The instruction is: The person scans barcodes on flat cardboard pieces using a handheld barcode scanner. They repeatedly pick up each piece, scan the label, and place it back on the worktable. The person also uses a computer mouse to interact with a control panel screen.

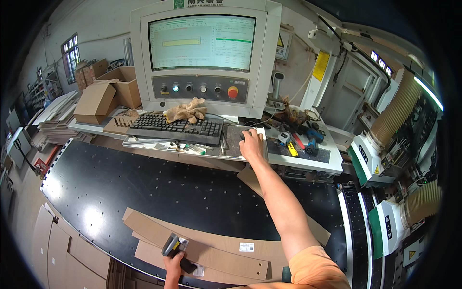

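My left hand (172, 268), low in the view, is closed round a handheld barcode scanner (176, 246), black with a bit of yellow. Under the scanner lie long brown panels (221, 254), stacked askew, with white labels (246, 247) stuck on them. One panel shows two small holes near its right end. Farther off, my right hand (252, 144) is curled over a computer mouse on a dark pad (233, 137); the fingers hide most of the mouse. Just left of that hand is a black keyboard (173, 129), with tan work gloves (186, 111) lying on its back edge.
A monitor (202, 43) stands above a button panel with a red knob (233, 92). Tape measures (285, 138) and a blue power tool (314, 139) lie right of the pad. A black perforated machine bed (159, 178) spans the middle. Machine heads with hoses (394, 111) stand at right; cardboard boxes (98, 101) at left.
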### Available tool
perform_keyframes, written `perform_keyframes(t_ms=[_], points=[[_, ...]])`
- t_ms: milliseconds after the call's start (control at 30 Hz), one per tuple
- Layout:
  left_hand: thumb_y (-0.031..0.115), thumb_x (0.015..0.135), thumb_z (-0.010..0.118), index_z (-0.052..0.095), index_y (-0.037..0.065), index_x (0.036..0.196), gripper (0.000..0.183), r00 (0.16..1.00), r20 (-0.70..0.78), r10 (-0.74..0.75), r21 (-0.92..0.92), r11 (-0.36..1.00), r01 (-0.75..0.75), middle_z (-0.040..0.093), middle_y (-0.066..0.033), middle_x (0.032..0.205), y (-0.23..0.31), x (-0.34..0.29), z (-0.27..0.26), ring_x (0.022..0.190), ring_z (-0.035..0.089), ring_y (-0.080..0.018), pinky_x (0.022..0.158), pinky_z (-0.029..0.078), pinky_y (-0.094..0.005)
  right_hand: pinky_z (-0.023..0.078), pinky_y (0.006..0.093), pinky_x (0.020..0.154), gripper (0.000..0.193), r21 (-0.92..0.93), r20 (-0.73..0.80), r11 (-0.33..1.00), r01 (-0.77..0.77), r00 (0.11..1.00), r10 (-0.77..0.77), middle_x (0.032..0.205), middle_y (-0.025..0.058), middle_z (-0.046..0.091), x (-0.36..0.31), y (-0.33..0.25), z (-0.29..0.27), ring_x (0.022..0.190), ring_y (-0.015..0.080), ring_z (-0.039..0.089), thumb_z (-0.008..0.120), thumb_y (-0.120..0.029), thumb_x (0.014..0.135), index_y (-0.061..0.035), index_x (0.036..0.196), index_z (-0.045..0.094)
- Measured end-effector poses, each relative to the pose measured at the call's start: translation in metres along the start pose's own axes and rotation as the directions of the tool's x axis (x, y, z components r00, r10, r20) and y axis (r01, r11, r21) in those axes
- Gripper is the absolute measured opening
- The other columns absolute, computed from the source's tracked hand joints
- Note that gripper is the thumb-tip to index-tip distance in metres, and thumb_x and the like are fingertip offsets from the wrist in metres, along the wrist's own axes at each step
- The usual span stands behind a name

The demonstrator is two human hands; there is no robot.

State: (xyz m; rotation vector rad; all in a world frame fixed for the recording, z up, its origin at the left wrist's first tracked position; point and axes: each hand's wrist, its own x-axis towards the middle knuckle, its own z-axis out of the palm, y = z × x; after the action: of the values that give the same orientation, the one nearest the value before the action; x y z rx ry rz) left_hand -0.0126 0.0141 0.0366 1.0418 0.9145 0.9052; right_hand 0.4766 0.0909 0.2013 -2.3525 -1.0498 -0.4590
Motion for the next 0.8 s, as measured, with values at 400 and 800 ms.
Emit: perform_keyframes(t_ms=[400, 800], points=[[0.007, 0.082, 0.068, 0.064, -0.004, 0.114, 0.034, 1.000, 0.000, -0.018, 0.030, 0.999, 0.018, 0.067, -0.0074, 0.091, -0.0013, 0.0004, -0.0026, 0.082, 0.065, -0.0172, 0.076, 0.053, -0.0314, 0.047, 0.0464, 0.102, 0.043, -0.029, -0.033, 0.999, 0.044, 0.998, -0.045, 0.135, 0.0113, 0.057, 0.0015, 0.0040, 0.0068, 0.115, 0.0386, 0.052, 0.065, -0.014, 0.087, -0.0081, 0.129, 0.068], [0.006, 0.082, 0.067, 0.066, -0.005, 0.112, 0.032, 1.000, -0.017, -0.011, 0.041, 0.999, 0.011, 0.068, -0.0080, 0.089, -0.0022, 0.0005, -0.0024, 0.081, 0.066, -0.0180, 0.075, 0.053, -0.0322, 0.045, 0.0471, 0.106, 0.046, -0.021, 0.008, 1.000, -0.003, 1.000, 0.003, 0.143, 0.0147, 0.050, 0.0009, 0.0002, 0.0004, 0.122, 0.0397, 0.050, 0.066, -0.015, 0.087, -0.0081, 0.133, 0.065]])
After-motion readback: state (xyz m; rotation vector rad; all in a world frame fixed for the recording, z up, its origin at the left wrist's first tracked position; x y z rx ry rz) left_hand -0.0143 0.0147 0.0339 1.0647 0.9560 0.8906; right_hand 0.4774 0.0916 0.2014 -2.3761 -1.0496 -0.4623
